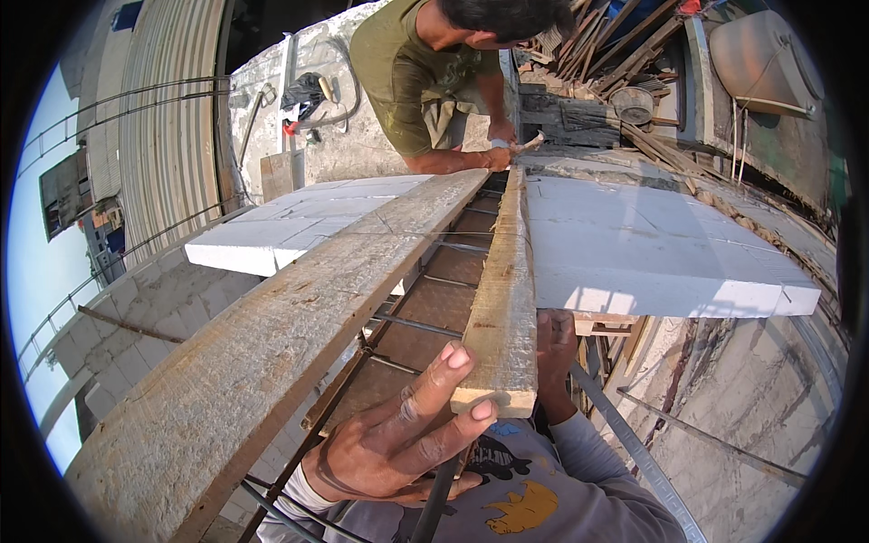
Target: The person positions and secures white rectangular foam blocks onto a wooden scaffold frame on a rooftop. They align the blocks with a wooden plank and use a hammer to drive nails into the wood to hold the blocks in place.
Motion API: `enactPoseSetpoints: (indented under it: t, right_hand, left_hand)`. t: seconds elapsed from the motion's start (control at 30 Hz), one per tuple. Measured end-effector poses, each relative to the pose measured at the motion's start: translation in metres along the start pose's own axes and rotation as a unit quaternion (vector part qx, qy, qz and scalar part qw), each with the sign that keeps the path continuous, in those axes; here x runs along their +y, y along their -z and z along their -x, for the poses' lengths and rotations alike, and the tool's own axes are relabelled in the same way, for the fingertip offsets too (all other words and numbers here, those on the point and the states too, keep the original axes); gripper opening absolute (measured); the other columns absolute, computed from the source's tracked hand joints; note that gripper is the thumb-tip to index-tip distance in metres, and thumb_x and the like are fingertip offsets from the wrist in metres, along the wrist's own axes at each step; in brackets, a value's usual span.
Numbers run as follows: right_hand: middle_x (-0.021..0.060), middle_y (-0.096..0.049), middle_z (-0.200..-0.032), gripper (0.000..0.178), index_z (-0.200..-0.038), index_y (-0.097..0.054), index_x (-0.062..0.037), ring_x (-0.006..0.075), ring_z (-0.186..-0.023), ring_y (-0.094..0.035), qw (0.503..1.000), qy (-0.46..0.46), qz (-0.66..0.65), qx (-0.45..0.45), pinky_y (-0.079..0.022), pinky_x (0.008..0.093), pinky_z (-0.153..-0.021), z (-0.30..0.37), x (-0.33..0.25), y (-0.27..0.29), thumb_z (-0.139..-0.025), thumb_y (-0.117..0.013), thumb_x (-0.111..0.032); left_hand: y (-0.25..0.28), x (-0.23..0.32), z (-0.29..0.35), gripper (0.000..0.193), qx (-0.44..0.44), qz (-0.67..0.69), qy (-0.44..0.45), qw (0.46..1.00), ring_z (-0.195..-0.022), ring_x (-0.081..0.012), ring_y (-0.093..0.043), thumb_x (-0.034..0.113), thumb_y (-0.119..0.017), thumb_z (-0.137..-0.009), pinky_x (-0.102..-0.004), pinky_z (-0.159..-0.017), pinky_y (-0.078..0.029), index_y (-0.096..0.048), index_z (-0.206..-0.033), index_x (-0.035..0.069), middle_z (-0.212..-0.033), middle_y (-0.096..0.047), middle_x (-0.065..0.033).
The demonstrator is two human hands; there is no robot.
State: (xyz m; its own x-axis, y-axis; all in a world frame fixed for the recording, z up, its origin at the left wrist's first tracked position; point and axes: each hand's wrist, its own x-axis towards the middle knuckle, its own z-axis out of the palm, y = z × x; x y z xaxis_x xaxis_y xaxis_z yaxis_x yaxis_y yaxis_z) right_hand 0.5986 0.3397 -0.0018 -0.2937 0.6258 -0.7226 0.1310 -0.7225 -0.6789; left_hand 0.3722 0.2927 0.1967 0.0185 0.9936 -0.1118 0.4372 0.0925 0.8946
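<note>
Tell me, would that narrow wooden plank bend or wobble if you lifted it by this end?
The narrow, rough wooden plank probably stays stiff: it spans the gap without sagging. Standing on its thin edge, it could tip sideways; the left hand steadies it. Its splintery surface looks unlikely to slip.
</note>
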Motion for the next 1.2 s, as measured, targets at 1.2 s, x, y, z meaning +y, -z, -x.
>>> enactPoseSetpoints:
  t: [1.2]
  right_hand:
    - [0.0221,-0.068,-0.116,0.019,-0.114,-0.050,0.0019,0.0284,-0.111,-0.070,1.000,0.012,0.004,0.000,-0.061,0.0435,-0.096,-0.002,0.002,-0.001,-0.110,-0.054,-0.016]
  left_hand:
    - [0.005,0.007,-0.005,0.080,-0.030,0.024,0.032,0.999,-0.149,-0.0512,-0.037,0.016,-0.093,-0.075,-0.0539,-0.120,-0.041,-0.058,-0.146,0.005,-0.159,-0.035,-0.0345]
